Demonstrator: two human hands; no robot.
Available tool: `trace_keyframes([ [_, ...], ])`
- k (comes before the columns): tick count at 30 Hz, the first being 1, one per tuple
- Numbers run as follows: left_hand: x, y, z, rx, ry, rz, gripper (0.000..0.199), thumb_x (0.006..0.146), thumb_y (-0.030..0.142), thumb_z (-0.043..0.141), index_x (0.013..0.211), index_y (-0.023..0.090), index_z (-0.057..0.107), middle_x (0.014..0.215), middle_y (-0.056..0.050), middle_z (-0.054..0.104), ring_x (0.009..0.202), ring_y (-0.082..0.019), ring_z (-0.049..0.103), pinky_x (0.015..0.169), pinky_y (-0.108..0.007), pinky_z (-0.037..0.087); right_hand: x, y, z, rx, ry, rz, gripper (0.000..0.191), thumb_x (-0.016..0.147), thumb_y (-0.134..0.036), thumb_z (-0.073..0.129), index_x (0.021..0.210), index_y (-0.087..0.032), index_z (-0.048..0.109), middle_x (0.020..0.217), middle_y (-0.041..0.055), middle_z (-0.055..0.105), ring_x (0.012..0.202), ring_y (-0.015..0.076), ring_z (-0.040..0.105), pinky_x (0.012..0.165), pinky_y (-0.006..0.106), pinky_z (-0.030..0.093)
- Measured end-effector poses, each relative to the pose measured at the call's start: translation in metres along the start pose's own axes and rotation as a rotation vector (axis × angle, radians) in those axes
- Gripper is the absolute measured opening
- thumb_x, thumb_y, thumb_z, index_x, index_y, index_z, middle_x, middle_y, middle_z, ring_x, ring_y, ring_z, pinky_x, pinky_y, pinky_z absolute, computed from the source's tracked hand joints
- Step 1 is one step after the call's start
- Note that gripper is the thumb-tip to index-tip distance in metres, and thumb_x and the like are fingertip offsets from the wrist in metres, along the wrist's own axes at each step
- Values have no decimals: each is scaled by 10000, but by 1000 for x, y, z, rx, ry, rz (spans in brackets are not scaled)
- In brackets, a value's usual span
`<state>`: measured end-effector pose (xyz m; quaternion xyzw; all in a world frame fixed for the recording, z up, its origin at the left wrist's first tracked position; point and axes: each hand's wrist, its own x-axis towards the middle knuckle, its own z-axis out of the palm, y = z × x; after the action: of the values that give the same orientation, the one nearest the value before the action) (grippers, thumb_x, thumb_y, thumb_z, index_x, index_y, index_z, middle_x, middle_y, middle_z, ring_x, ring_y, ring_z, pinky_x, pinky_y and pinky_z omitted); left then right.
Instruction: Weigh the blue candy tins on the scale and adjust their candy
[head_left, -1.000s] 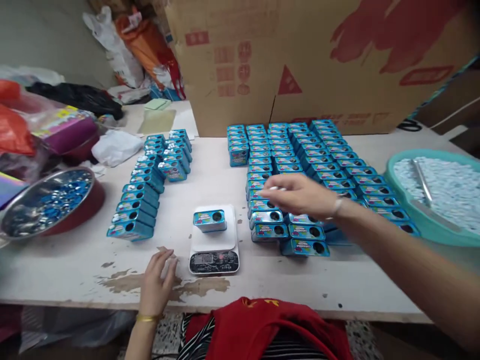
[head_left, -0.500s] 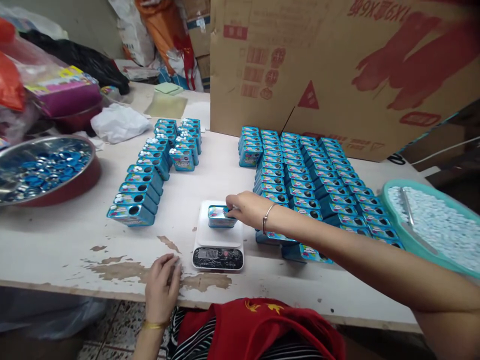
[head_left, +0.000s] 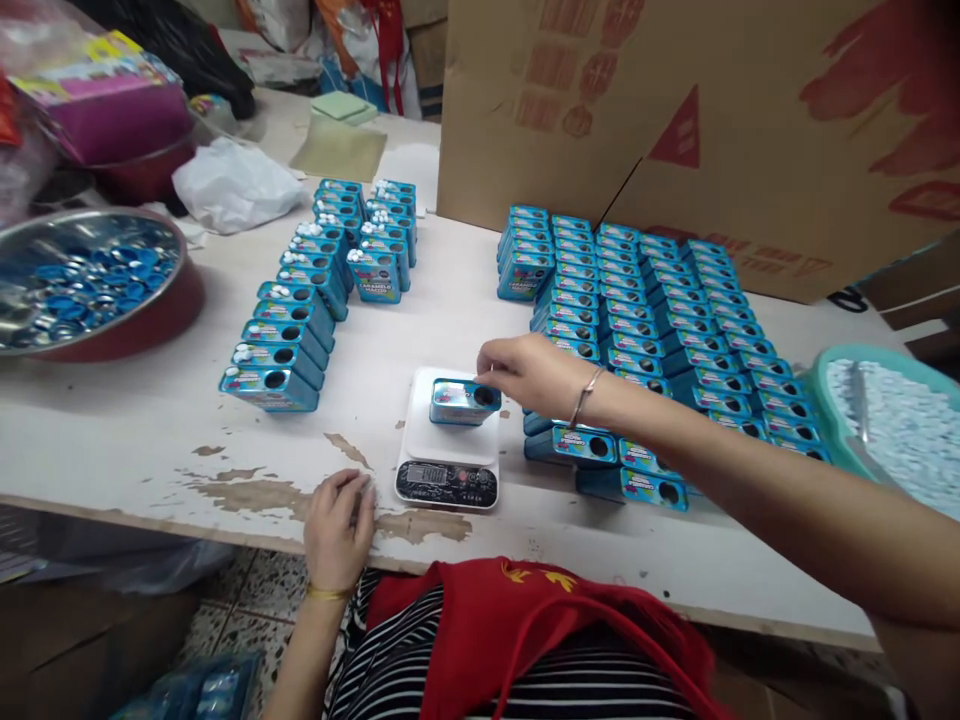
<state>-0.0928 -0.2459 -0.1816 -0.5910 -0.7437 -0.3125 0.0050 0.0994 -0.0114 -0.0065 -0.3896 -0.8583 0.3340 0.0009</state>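
A blue printed tin [head_left: 456, 402] with a round hole in its top stands on a white digital kitchen scale [head_left: 450, 448], whose dark display is lit. My right hand [head_left: 529, 372], with a bracelet at the wrist, is at the tin's back right edge beside the hole. Its fingers are pinched together and turned down; whatever is between them is hidden. My left hand [head_left: 341, 520] rests on the table just left of the scale, fingers loosely bent, thumb apart, holding nothing.
Blue tins [head_left: 285, 350] with white pieces on top stand in two rows at left. Many more tins [head_left: 622, 325] fill the right side. A metal bowl of blue lids [head_left: 169, 235] is far left; a teal basin of white pieces [head_left: 825, 400] is far right. A cardboard box [head_left: 525, 170] stands behind.
My right hand has drawn back from over the tin's hole to its rear edge, so the hole now shows. The view has shifted; my left hand stays on the table.
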Motion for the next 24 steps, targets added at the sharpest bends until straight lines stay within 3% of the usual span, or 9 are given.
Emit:
trace_keyframes([
  [5, 0, 3, 0, 7, -5, -18, 185, 866, 247, 532, 1015, 173, 614, 1017, -91, 580, 986, -206, 548, 886, -351, 449, -7, 23, -8, 950, 1, 196, 145, 834, -213, 597, 738, -108, 571, 680, 23, 557, 406, 20, 311, 367, 174, 176],
  [8, 0, 4, 1, 17, 5, -12, 184, 864, 240, 539, 1013, 165, 616, 1013, -93, 579, 983, -204, 546, 888, -349, 447, -14, 32, -10, 1193, 49, 296, 44, 772, -98, 579, 803, -76, 603, 718, 37, 554, 435, 16, 366, 345, 146, 162],
  [12, 1, 4, 1, 24, 2, -11, 185, 864, 243, 539, 1012, 164, 614, 1011, -92, 580, 985, -202, 545, 889, -349, 447, -22, 32, -6, 1184, 22, 359, 176, 730, -27, 579, 895, -62, 629, 668, 20, 540, 454, 17, 389, 361, 124, 224],
  [18, 3, 3, 1, 37, 5, -18, 189, 864, 266, 530, 1001, 172, 620, 1000, -95, 590, 969, -206, 555, 882, -360, 451, -18, 16, 4, 930, -70, 196, 136, 803, -107, 574, 927, -85, 626, 454, -64, 407, 400, 37, 329, 375, 151, 243],
  [24, 3, 2, 1, 40, 13, -8, 188, 859, 268, 539, 1002, 173, 615, 1005, -91, 587, 957, -204, 555, 877, -355, 450, -14, 8, 5, 672, -109, 129, 183, 818, -73, 527, 957, -78, 646, 492, -65, 453, 409, 33, 359, 412, 159, 297],
])
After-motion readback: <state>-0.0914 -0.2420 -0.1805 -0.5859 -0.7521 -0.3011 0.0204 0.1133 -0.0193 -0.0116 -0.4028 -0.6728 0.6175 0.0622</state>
